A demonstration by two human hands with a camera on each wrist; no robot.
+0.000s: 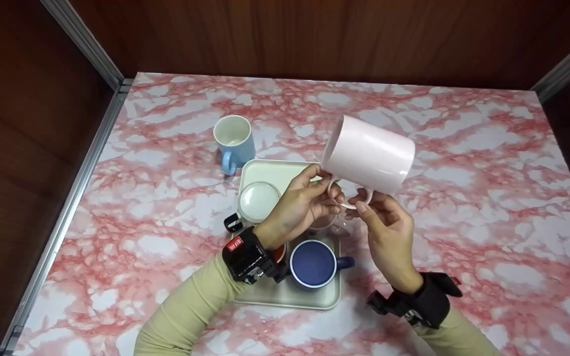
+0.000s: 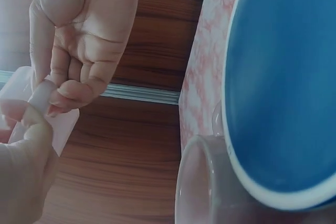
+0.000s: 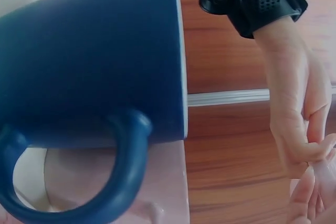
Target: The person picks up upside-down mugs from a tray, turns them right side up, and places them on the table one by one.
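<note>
A pale pink mug (image 1: 371,153) is held up in the air, tipped on its side with its mouth toward the left and its handle (image 1: 349,205) pointing down. My left hand (image 1: 297,205) pinches the handle close to the rim. My right hand (image 1: 389,235) has thumb and fingers on the same handle, nearer the mug's base. In the left wrist view, both hands meet at the handle. Below them a dark blue mug (image 1: 313,264) stands upright on the light tray (image 1: 285,299). A pinkish mug (image 3: 126,171) beside it is largely hidden by my hands in the head view.
On the tray's left stands a white-topped mug (image 1: 259,201) with a dark handle (image 1: 233,222). An orange-red item (image 1: 279,253) shows partly behind my left wrist. Outside the tray, a light blue mug (image 1: 235,143) stands at the back left. Wooden panels (image 1: 314,39) enclose the marbled table.
</note>
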